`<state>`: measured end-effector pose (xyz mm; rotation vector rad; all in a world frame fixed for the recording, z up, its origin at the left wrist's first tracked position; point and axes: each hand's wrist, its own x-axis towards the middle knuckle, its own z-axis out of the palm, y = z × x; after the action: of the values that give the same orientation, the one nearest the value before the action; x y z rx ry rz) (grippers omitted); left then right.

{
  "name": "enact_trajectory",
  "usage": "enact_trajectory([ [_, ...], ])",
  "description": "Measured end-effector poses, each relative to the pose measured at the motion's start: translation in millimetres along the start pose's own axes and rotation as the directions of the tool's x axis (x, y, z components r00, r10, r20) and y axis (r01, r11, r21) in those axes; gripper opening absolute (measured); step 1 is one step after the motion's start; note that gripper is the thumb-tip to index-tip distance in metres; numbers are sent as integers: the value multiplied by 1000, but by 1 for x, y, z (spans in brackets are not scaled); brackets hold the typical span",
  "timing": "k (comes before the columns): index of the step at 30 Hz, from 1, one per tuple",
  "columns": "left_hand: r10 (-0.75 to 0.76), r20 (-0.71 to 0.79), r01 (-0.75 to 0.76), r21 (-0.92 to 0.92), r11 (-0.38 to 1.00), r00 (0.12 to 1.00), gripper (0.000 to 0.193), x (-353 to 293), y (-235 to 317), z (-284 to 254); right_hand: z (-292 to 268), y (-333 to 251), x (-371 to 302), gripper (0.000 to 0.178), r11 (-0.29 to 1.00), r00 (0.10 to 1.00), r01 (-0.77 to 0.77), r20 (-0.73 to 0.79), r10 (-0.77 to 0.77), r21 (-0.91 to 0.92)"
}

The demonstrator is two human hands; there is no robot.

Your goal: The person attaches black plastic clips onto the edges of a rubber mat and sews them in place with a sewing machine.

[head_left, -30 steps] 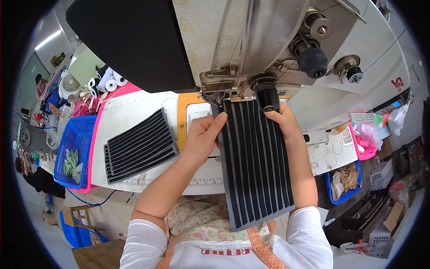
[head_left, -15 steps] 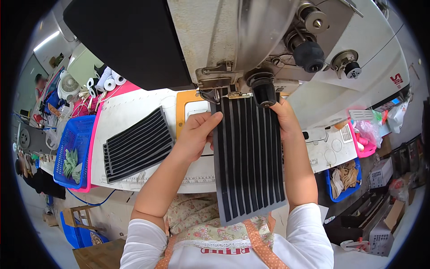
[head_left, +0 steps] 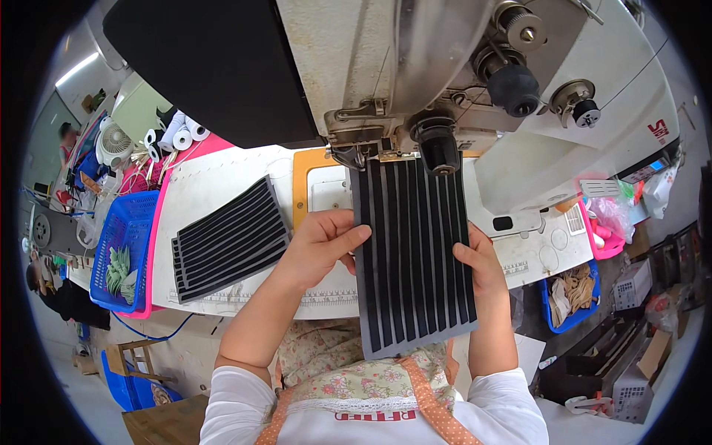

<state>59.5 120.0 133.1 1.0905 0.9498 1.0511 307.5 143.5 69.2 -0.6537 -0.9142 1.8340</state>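
A grey sheet with black lengthwise strips (head_left: 415,267) lies under the head of a sewing machine (head_left: 348,67). Its far end goes beneath the needle area, and its near end hangs past the table edge over my apron. On its left edge, my left hand (head_left: 325,245) pinches it, thumb on top and fingers tucked below. Lower down, my right hand (head_left: 480,259) grips the right edge in the same way. A second striped sheet (head_left: 231,241) rests flat on the table to the left, touched by neither hand. The machine head hides the needle point.
At the left, a blue basket (head_left: 137,211) holds pale green pieces, with white thread cones (head_left: 178,133) behind. A smaller blue basket (head_left: 552,315) with beige pieces is at the right. The machine's black knob (head_left: 439,148) juts out above the sheet.
My right hand has slid down the sheet's right edge toward me, away from the machine. My left hand has come slightly nearer too. The sheet has shifted a little farther under the machine.
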Motion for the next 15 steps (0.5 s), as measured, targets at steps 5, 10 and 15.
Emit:
enact_trajectory([
  [5,10,48,-9,-11,1000,999,14,-3,2,0,2,-2,-7,48,999,997,19,67,-22,36],
  [10,-25,60,26,-6,1000,998,15,-8,2,1,5,-5,-10,50,998,998,55,28,-54,-20],
  [15,-1,33,2,-8,1000,999,18,-10,1,7,-4,-7,-12,52,1000,998,28,49,-28,5],
])
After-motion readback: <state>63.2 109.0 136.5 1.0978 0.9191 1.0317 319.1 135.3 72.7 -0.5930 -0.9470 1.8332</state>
